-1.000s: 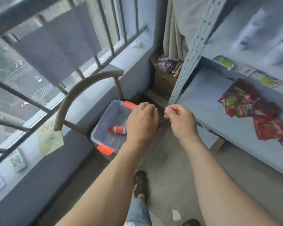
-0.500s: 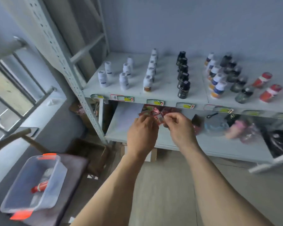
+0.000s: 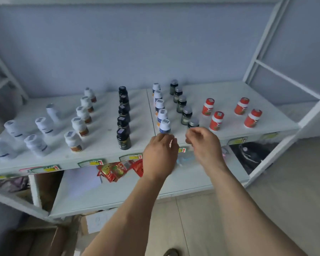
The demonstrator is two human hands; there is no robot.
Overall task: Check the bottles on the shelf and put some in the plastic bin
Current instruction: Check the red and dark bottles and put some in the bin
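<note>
The white shelf [image 3: 107, 150] carries rows of small bottles: white ones [image 3: 73, 138] on the left, a black row [image 3: 123, 138], a white-and-blue row [image 3: 164, 126], a dark grey-capped row [image 3: 186, 115] and several red bottles [image 3: 216, 120] on the right. My left hand [image 3: 160, 154] hovers in front of the shelf edge, just below the nearest white-and-blue bottle, fingers curled, holding nothing visible. My right hand [image 3: 204, 143] floats beside it, fingers loosely curled and apart, below the nearest dark bottle [image 3: 193, 123]. The plastic bin is out of view.
Red snack packets [image 3: 116, 169] and a dark bag [image 3: 253, 155] lie on the lower shelf [image 3: 100, 196]. Cardboard boxes [image 3: 92, 222] sit on the floor beneath. The white rack's upright [image 3: 292, 132] runs along the right side. Price labels [image 3: 91, 162] line the shelf edge.
My view has swung right from the bin on the chair to the shelf. Both hands have come apart and risen to the shelf's front edge.
</note>
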